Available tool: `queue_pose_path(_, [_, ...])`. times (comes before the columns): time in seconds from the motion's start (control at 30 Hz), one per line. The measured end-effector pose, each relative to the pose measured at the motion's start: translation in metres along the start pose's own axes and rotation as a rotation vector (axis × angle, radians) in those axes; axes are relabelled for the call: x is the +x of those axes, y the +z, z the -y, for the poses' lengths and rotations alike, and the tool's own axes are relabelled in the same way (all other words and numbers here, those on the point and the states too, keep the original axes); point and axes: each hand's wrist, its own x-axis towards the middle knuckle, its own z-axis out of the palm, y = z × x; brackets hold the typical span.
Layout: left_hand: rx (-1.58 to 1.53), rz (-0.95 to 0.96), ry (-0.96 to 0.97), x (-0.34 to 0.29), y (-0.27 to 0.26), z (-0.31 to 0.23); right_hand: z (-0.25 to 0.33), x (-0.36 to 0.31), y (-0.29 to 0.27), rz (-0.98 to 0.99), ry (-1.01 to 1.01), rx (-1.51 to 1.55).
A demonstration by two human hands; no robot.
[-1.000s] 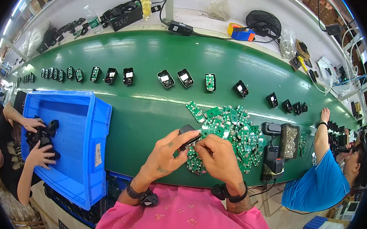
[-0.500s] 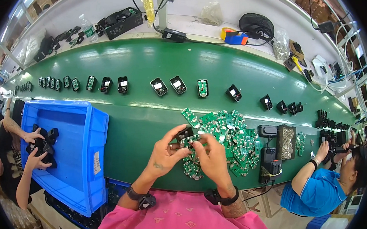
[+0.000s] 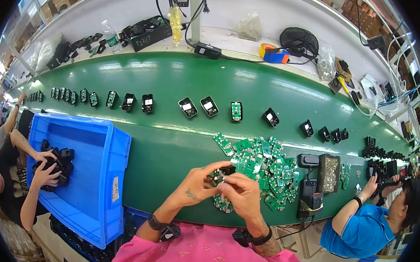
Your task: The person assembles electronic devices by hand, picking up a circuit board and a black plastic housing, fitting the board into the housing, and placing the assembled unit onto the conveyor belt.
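Observation:
In front of my chest, my left hand (image 3: 197,186) is closed around a small black plastic housing (image 3: 227,170). A green circuit board (image 3: 217,177) sits at the housing's open side, partly covered by my fingers. My right hand (image 3: 242,195) pinches at the board's edge, thumb and fingertips pressed together. Whether the board lies fully inside the housing I cannot tell. Just beyond and to the right of my hands spreads a heap of loose green circuit boards (image 3: 270,171). Some more of these boards show beneath my hands.
Black housings (image 3: 236,112), several with boards inside, stand in a row across the green table (image 3: 170,143). A blue crate (image 3: 86,122) is at left, where a person handles black parts. Right of the heap are a black device (image 3: 310,194) and a tray of metal pieces (image 3: 329,173).
My hands have drawn closer together around the housing and board, which is now tilted differently. The whole view has shifted slightly, with the table scene lower and to the right.

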Motion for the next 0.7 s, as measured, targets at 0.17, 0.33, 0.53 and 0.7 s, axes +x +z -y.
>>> queue_pose_path(0.17, [0.088, -0.015, 0.033, 0.005, 0.000, -0.001, 0.003, 0.005, -0.008, -0.086, 0.055, -0.229])
queue_pose_path(0.33, [-0.025, -0.141, 0.102, 0.011, 0.010, 0.019, 0.016, 0.006, -0.009, 0.057, 0.020, -0.413])
queue_pose_path(0.53, [0.075, -0.260, 0.278, 0.018, 0.021, 0.030, 0.028, 0.003, -0.005, -0.012, -0.104, -0.558])
queue_pose_path(0.7, [0.157, -0.400, 0.292, 0.012, 0.034, 0.007, 0.036, 0.007, -0.007, -0.093, -0.076, -0.593])
